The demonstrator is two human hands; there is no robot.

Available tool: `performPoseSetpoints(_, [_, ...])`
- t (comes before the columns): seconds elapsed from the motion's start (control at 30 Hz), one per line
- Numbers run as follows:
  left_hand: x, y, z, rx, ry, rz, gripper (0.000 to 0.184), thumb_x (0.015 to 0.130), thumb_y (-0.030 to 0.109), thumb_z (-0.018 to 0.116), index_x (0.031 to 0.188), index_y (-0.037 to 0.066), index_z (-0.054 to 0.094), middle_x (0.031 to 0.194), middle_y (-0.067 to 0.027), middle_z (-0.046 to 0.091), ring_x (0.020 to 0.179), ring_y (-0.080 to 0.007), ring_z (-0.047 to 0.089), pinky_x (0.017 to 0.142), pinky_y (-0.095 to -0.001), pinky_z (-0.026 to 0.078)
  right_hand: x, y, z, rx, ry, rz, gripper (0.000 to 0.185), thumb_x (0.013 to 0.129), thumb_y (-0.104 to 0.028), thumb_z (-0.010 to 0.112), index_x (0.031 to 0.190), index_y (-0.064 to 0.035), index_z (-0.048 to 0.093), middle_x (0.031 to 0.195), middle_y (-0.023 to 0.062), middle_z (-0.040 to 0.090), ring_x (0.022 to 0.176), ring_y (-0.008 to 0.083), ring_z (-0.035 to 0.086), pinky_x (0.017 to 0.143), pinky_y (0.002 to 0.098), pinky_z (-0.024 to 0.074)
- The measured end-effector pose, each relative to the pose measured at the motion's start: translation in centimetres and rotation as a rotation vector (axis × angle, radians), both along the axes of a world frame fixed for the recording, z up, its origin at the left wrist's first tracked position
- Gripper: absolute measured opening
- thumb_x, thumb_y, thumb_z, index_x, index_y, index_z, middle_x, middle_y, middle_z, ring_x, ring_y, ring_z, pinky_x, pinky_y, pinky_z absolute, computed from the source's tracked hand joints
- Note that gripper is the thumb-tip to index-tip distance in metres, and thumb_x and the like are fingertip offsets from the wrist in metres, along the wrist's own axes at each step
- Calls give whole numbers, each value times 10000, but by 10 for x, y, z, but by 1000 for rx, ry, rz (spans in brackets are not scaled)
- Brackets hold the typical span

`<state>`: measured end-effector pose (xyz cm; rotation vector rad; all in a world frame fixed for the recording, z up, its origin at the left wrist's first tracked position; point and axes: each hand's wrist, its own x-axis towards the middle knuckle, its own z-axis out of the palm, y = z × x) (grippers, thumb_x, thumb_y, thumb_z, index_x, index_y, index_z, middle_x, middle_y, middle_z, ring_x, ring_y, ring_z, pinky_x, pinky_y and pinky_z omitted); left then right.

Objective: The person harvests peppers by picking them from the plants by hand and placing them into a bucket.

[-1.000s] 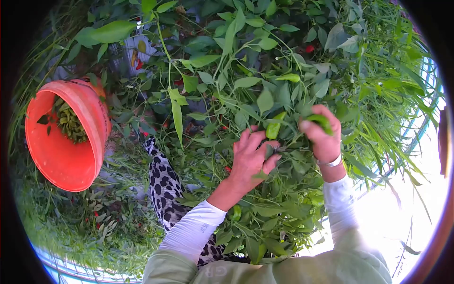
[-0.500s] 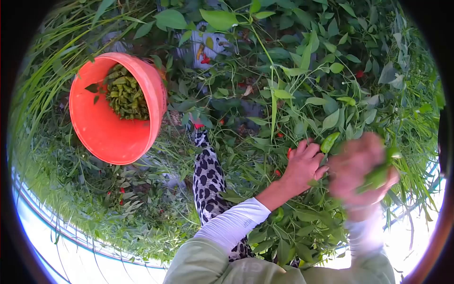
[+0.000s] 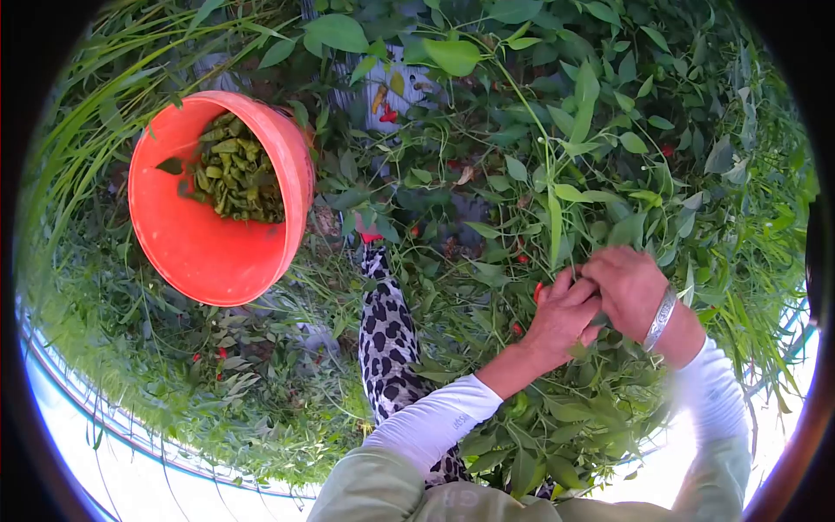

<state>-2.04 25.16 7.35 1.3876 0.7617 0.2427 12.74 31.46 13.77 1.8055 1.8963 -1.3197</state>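
Note:
My left hand (image 3: pixel 561 322) is among the leaves of a pepper plant (image 3: pixel 600 409), its fingers curled together; what they grip is hidden. Right beside it, my right hand (image 3: pixel 628 291) is closed with its back up, its fingertips touching or nearly touching the left fingers. Its fingers cover whatever it holds. A bracelet (image 3: pixel 661 320) circles the right wrist. To the left, an orange bucket (image 3: pixel 200 261) lies tipped with its mouth open, and green peppers (image 3: pixel 235 170) rest inside it.
A leg in spotted cloth (image 3: pixel 389 339) stretches between the bucket and my left arm. Long grass (image 3: pixel 78 130) grows at the left edge. Red peppers (image 3: pixel 388 115) lie on the ground sheeting. A leafy stem (image 3: pixel 531 109) rises above my hands.
The view has swung left, showing more of the bucket. My right hand, earlier blurred with a green pepper in it, is now against my left hand, and that pepper is out of sight.

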Motion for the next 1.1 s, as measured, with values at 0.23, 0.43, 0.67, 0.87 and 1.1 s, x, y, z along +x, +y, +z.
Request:
performPoseSetpoints(0.23, [2, 10, 1, 34, -123, 73, 416, 573, 79, 647, 981, 146, 604, 1153, -58, 482, 1158, -362, 376, 856, -481, 380, 15, 6, 13, -95, -60, 210, 216, 697, -152, 620, 897, -73, 601, 769, 74, 576, 778, 256, 590, 688, 392, 445])
performPoseSetpoints(0.43, [2, 5, -2, -8, -121, 43, 309, 595, 138, 708, 897, 130, 639, 1002, -41, 552, 1040, -344, 458, 891, -470, 375, 31, -25, 16, -295, -54, 124, 110, 694, -159, 587, 734, -57, 584, 674, 102, 554, 654, 306, 586, 620, 418, 471])
performPoseSetpoints(0.67, [1, 12, -1, -20, -153, -93, 353, 548, 113, 719, 890, 148, 636, 883, -29, 542, 1009, -337, 460, 859, -451, 393, 36, -44, 35, -164, 49, -43, 52, 646, -72, 556, 650, -33, 522, 665, 119, 506, 628, 320, 557, 584, 427, 471])
performPoseSetpoints(0.87, [-2, 13, -1, -17, -112, -232, 409, 548, 45, 709, 929, 166, 624, 955, -11, 518, 1118, -338, 389, 850, -478, 387, 43, -61, 28, -218, -9, -65, 69, 651, -61, 561, 673, -14, 516, 693, 139, 515, 641, 334, 567, 586, 417, 485])
performPoseSetpoints(1.1, [-2, 1, -6, -30, 54, -318, 218, 708, 176, 664, 902, 105, 594, 972, -46, 499, 1160, -348, 358, 772, -524, 402, 63, -1, 34, -548, 305, -1021, 238, 797, -236, 581, 745, -12, 516, 600, 54, 541, 509, 110, 521, 444, 252, 413])
